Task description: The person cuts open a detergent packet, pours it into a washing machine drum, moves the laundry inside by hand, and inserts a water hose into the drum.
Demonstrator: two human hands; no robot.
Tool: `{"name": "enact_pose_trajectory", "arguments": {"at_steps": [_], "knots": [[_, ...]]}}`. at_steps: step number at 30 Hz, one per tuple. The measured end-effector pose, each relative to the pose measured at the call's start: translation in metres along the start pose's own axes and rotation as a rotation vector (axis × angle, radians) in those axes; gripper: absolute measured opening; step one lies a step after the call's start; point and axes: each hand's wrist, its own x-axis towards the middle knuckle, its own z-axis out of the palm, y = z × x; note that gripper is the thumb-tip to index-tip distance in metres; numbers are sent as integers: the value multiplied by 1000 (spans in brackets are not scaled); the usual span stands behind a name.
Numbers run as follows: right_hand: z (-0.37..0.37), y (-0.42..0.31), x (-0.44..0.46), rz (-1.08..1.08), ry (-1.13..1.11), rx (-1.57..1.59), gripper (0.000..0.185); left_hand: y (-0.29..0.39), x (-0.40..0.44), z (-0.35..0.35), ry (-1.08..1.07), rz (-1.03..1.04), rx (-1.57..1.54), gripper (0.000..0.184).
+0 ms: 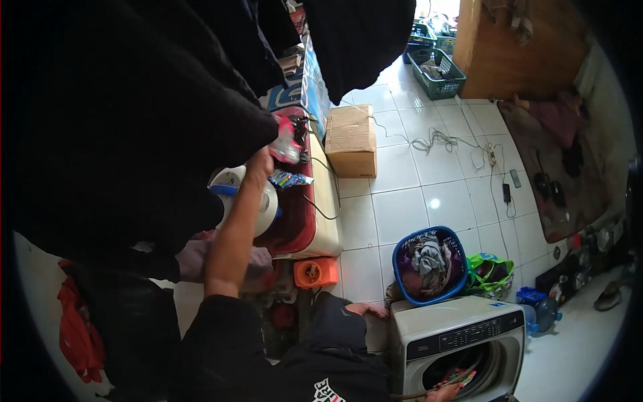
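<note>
On my feed now, the right hand (445,392) has its fingers curled on a colourful packet (462,376) at the washing machine's (429,321) round opening! Up left, the left hand (260,163) meets a pink-and-white packet (287,145) beside hanging dark clothes (147,100) (how tightly it's closed, I can't tell).
</note>
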Motion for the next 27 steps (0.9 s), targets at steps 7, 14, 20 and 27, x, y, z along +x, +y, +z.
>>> {"name": "enact_pose_trajectory", "arguments": {"at_steps": [7, 14, 20, 27], "knots": [[12, 6, -5, 18, 67, 63, 36, -16, 75, -96, 5, 19, 1281, 63], [9, 9, -7, 67, 80, 136, 37, -7, 39, -48, -530, -72, 1779, 81], [8, 14, -8, 83, 47, 204, 36, -47, 51, -68, -537, -338, 2019, 75], [1, 9, -13, 142, 21, 254, 37, -85, -8, -46, -444, -268, 2248, 78]]}}
